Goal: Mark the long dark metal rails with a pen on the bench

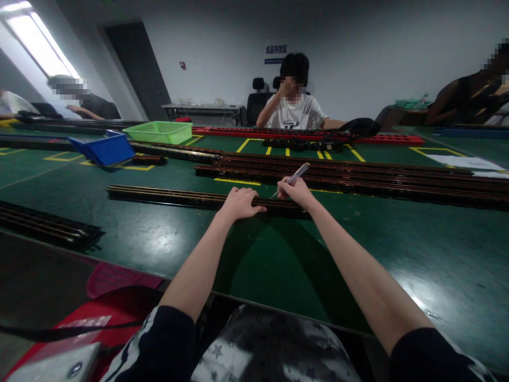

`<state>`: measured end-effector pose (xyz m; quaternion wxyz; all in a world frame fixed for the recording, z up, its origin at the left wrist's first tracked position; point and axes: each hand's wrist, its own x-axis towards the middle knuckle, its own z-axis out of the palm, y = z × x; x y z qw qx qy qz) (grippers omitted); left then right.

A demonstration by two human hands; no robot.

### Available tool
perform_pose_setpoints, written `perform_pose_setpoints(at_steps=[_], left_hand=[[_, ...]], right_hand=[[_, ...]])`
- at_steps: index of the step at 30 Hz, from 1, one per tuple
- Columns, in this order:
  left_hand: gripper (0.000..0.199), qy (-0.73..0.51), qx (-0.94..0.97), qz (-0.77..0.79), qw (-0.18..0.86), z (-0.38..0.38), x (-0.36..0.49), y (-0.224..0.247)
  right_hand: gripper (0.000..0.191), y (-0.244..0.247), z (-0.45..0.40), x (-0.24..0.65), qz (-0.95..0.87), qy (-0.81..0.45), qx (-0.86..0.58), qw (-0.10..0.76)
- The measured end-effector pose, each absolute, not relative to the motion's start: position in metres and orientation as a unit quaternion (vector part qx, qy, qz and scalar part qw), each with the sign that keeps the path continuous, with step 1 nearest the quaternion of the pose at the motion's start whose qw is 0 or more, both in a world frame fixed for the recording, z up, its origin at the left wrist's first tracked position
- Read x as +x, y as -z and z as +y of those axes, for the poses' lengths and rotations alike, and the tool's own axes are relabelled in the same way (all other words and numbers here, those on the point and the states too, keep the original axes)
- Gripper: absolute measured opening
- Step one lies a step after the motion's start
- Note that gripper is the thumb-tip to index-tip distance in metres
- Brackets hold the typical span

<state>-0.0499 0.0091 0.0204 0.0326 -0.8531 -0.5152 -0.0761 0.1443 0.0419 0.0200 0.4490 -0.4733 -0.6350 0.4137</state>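
On the green table [59, 183], a long dark strip [170, 196] is partly covered by the left hand [240, 203], gripped or just pressed can't be told; if nudged, the pen-like tool [299, 172] pinched in the right hand [296, 192] could get knocked askew.

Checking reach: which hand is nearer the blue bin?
Left. The left hand, on the dark strips, is right of the blue bin; the right hand, gripping a slim tool, farther right.

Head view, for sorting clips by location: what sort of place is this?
Probably an assembly workshop: a green worktable with yellow markings, long dark strips laid in bundles, and a blue bin.
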Motion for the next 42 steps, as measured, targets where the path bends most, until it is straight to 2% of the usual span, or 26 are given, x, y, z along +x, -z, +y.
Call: perform_pose_setpoints(at_steps=[42], left_hand=[[0.058,0.055,-0.843,-0.535,0.016,0.0149,-0.06,-0.0211]], right_hand=[[0.025,-0.0176,0.0462,0.1525,-0.611,-0.432,-0.483,0.455]])
